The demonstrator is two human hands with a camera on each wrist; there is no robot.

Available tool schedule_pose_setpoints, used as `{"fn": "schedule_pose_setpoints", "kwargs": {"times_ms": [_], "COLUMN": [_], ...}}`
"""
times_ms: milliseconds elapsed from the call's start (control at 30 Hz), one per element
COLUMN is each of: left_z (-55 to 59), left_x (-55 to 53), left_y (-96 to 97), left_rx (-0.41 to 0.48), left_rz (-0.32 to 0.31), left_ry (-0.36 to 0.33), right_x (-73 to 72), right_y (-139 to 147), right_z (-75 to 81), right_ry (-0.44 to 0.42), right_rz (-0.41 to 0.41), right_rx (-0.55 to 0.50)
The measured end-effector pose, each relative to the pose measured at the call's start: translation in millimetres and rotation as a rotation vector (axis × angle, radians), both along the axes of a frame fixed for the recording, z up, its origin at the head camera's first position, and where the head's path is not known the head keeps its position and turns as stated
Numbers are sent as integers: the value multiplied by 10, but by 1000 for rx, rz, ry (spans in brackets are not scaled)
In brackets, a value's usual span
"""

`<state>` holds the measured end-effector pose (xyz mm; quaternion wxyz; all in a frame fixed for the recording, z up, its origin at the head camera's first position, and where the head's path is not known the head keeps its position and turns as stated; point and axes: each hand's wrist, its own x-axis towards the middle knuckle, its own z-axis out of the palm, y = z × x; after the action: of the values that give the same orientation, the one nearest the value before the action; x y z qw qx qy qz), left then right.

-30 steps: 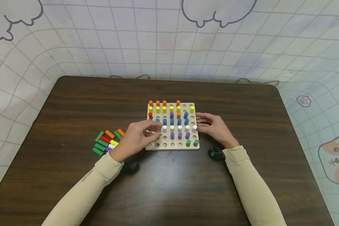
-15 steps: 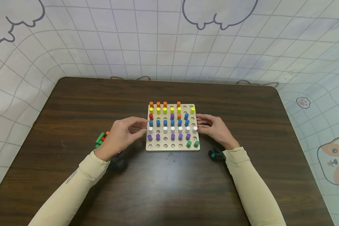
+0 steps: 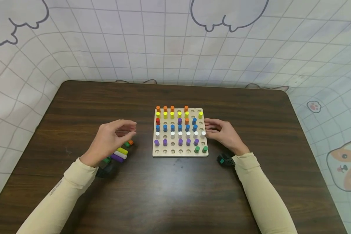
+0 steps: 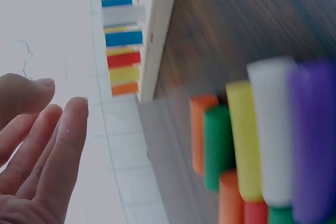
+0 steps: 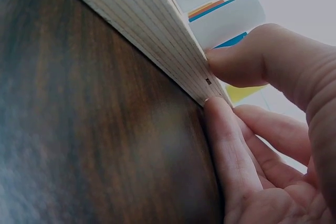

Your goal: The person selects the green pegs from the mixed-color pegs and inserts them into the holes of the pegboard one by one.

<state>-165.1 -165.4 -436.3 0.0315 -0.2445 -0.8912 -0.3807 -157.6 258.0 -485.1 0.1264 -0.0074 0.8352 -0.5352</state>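
Note:
A wooden pegboard (image 3: 175, 155) lies on the table with coloured pegs standing in rows. Several of its holes are bare. Touching the board's right edge is my right hand (image 3: 225, 135); in the right wrist view its thumb (image 5: 236, 66) and fingers (image 5: 223, 129) press that side. My left hand (image 3: 109, 136) hovers left of the board with thumb and fingers apart, holding nothing. Below it lie loose pegs, among them a yellow peg (image 3: 123, 150), a white peg (image 3: 120, 155) and a purple peg (image 3: 117, 158). The hand hides part of this pile.
The dark wooden table (image 3: 175, 195) spreads around the board. A light, grid-patterned backdrop (image 3: 152, 48) rises behind and beside it. A black wristband (image 3: 225, 160) sits at my right wrist.
My left hand has left the board's left side and moved left over the loose pegs. The right hand has stayed at the board's right edge.

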Motion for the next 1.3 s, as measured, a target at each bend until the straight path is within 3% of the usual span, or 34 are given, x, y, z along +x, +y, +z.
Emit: {"fn": "schedule_pose_setpoints", "kwargs": {"times_ms": [267,500,667,1300], "left_z": [-28,-52,-57,-160], "left_x": [-12,-29,-39,-63], "left_y": [-288,-494,-609,-856], "left_rx": [-52,-14,-5,-118], "left_rz": [53,96,122,156], "left_ry": [24,37,-5,-174], "right_x": [-1,-7,0,4], "right_y": [4,-11,-15,10], "right_z": [-13,-19,-14,-35], "right_ry": [2,3,4,-1], "right_rz": [-8,-10,-13,-4], "right_rx": [11,8,4,-36]}}
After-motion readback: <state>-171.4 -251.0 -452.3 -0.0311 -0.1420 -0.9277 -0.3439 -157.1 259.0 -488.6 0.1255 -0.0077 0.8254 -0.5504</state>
